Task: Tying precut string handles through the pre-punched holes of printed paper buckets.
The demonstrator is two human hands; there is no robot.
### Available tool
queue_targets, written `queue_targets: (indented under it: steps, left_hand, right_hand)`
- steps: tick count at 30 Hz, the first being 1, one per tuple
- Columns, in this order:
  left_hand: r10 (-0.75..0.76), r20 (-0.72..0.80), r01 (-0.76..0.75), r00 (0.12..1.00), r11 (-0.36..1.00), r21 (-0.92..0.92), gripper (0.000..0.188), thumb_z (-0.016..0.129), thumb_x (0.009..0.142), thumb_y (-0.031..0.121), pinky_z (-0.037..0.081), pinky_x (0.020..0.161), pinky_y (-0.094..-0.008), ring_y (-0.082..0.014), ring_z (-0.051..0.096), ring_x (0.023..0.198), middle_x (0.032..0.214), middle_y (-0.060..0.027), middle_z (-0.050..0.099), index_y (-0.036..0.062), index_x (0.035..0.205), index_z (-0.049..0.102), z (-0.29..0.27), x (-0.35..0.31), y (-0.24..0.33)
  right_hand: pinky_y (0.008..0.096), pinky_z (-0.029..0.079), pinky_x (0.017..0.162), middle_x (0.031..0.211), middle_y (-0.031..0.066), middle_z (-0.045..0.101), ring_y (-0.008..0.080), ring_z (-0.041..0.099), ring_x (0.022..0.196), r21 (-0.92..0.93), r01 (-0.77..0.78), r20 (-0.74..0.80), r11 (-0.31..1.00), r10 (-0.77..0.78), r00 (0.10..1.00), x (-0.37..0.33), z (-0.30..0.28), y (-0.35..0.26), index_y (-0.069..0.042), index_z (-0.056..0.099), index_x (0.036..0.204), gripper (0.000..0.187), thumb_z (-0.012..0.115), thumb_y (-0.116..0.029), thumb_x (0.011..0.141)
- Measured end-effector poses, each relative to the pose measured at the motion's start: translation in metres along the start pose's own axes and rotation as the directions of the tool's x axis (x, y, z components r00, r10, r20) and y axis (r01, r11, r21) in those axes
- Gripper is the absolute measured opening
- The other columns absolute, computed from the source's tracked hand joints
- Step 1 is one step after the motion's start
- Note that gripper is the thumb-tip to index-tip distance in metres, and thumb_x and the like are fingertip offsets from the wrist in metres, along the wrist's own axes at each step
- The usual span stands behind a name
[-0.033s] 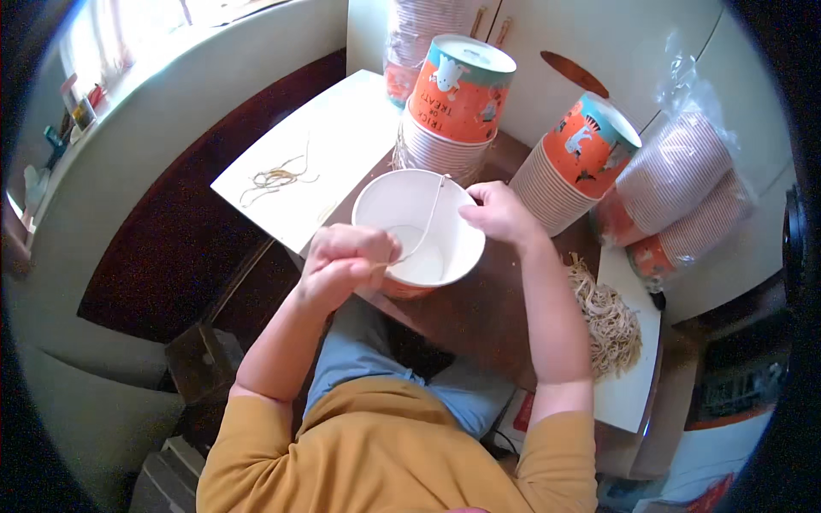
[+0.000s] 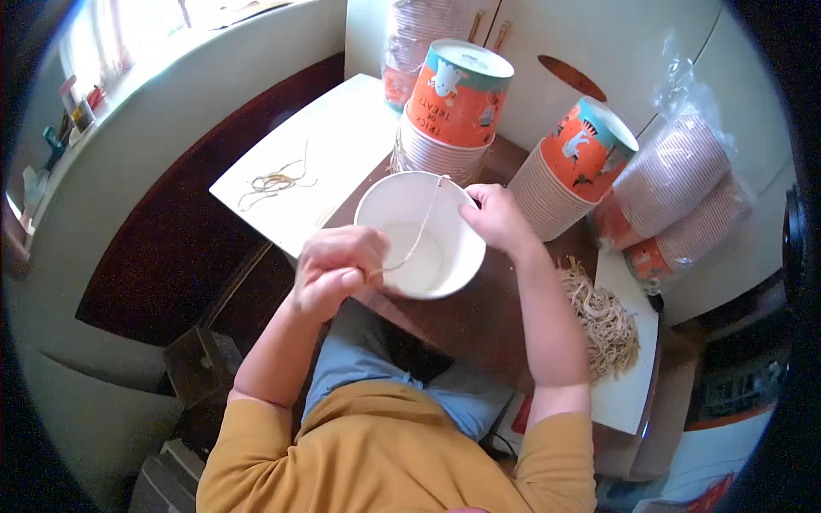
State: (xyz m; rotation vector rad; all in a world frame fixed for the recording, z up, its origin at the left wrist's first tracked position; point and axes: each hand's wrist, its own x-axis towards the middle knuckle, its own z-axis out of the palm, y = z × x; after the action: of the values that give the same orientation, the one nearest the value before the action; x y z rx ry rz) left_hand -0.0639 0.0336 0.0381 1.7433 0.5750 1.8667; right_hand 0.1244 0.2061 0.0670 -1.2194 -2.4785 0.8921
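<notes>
A paper bucket (image 2: 389,205), white inside, stands tilted before me with its mouth facing me. My right hand (image 2: 500,218) pinches its right rim, the thumb inside and the fingers outside. A thin pale cord (image 2: 423,229) is attached at the far rim and crosses the bucket's mouth to my left hand (image 2: 335,267). That hand is closed on the cord's other end at the near left of the rim, a little blurred. Behind the bucket rises an upside-down stack of orange and teal paper buckets (image 2: 457,98).
Another upside-down bucket stack (image 2: 581,158) stands right of it, beside plastic-wrapped stacks (image 2: 676,175). A heap of cords (image 2: 609,329) lies on the right white board, near my forearm. Loose cords (image 2: 278,181) lie on the left white board (image 2: 333,115). The brown table (image 2: 492,316) is between.
The bucket has tipped further toward me, hiding its orange outside. My left hand has shifted slightly left, and the cord hangs in a different curve. My right hand stays on the rim.
</notes>
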Motion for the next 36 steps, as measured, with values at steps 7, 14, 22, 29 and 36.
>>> queue_targets:
  steps: [7,14,22,29,36]
  left_hand:
    - [-0.282,-0.534,0.394,0.797,0.913,0.107,0.064,0.042,0.094,0.048,0.030,0.100,-0.0353,-0.0200,0.052,0.109,0.132,-0.0130,0.051,0.0051,0.141,0.036,-0.055,0.009,-0.007]
    - [-0.158,-0.179,0.143,0.971,0.985,-0.093,0.093,0.068,0.077,0.044,0.032,0.108,-0.0415,-0.0249,0.037,0.133,0.145,-0.0131,0.035,0.0063,0.147,0.020,-0.061,0.107,-0.008]
    - [-0.016,-0.064,0.030,0.998,0.974,0.223,0.117,0.081,0.063,0.051,0.025,0.111,-0.0431,-0.0276,0.029,0.135,0.145,-0.0162,0.029,0.0067,0.148,0.014,-0.060,0.210,-0.066]
    - [-0.045,-0.152,0.129,0.987,0.785,0.606,0.120,0.084,0.059,0.050,0.031,0.108,-0.0375,-0.0322,0.037,0.132,0.139,-0.0249,0.039,-0.0030,0.144,0.019,-0.039,0.221,-0.140]
    - [-0.136,-0.175,0.198,0.975,0.890,0.411,0.113,0.084,0.061,0.046,0.029,0.108,-0.0459,-0.0363,0.036,0.130,0.137,-0.0227,0.040,-0.0005,0.143,0.022,-0.057,0.138,-0.199]
  right_hand:
    - [0.0412,0.051,0.083,0.110,0.0185,0.063,0.0354,0.063,0.099,-0.544,0.591,-0.599,0.595,-0.769,0.224,-0.047,-0.006,-0.039,-0.001,0.055,0.118,0.030,0.054,-0.015,0.092]
    - [0.0356,0.031,0.108,0.136,0.0145,0.047,0.0234,0.042,0.128,0.509,0.728,-0.438,0.460,-0.589,0.679,-0.025,-0.066,-0.062,0.001,0.037,0.140,0.061,0.052,-0.010,0.081]
    - [0.0362,0.029,0.110,0.147,0.0173,0.029,0.0267,0.035,0.132,0.180,0.659,-0.481,0.730,-0.519,0.707,0.051,-0.104,-0.069,-0.001,0.009,0.148,0.101,0.073,-0.040,0.080]
    - [0.0338,0.041,0.095,0.116,0.0100,0.056,0.0194,0.052,0.107,0.423,0.539,-0.467,0.728,-0.335,0.818,0.129,-0.088,0.019,-0.001,0.040,0.127,0.067,0.076,-0.032,0.079]
    - [0.0389,0.045,0.092,0.110,0.0162,0.061,0.0276,0.059,0.103,0.069,0.316,-0.261,0.946,-0.289,0.921,0.086,-0.054,0.042,0.001,0.051,0.120,0.052,0.072,-0.023,0.079]
